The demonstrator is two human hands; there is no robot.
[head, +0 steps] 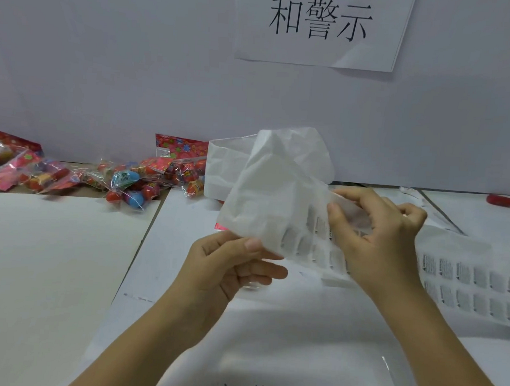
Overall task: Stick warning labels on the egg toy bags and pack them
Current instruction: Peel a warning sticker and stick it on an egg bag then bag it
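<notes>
The warning label sheet (265,193) is held raised at centre frame, its crumpled blank end curling upward and its printed run trailing to the right edge over the worktop (50,255). The left hand (228,265) pinches the sheet's lower edge between thumb and curled fingers, and the right hand (377,230) pinches its printed part at centre right. The egg toy bags (129,179) lie heaped at middle left against the wall, well apart from both hands.

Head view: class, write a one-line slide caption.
A label sheet pinched between the left hand and right hand; egg toy bags heaped at back left.
</notes>
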